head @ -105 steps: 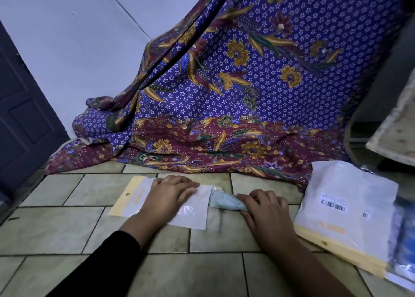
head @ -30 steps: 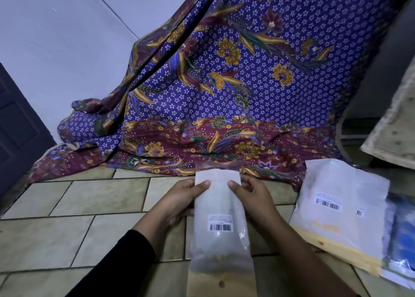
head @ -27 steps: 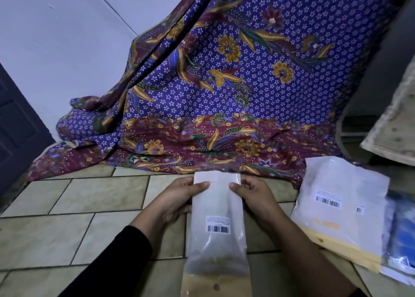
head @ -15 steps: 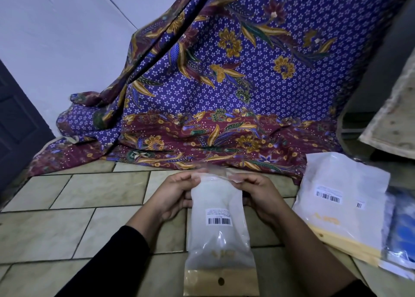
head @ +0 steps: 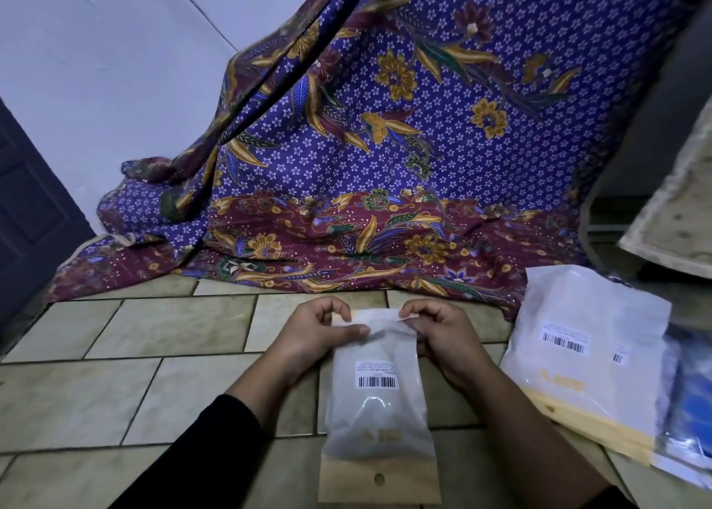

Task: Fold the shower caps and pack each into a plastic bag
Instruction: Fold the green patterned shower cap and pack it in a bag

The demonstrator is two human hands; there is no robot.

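Note:
A frosted plastic bag [head: 375, 404] with a barcode sticker and a tan header card at its near end lies lengthwise on the tiled floor. A pale folded shower cap shows faintly through its lower half. My left hand [head: 314, 333] pinches the bag's far left corner. My right hand [head: 439, 333] pinches the far right corner. Between them the flap at the bag's far end is folded over.
A stack of similar frosted bags [head: 589, 354] with barcodes lies to the right, with blue packets [head: 689, 404] beyond it. A purple and maroon patterned cloth [head: 385, 162] hangs at the back. A dark door [head: 27, 215] stands at left.
Earlier the cap lay beside the flat bag; now it is inside. In the last second my fingers folded the bag's far flap over and slid toward its corners.

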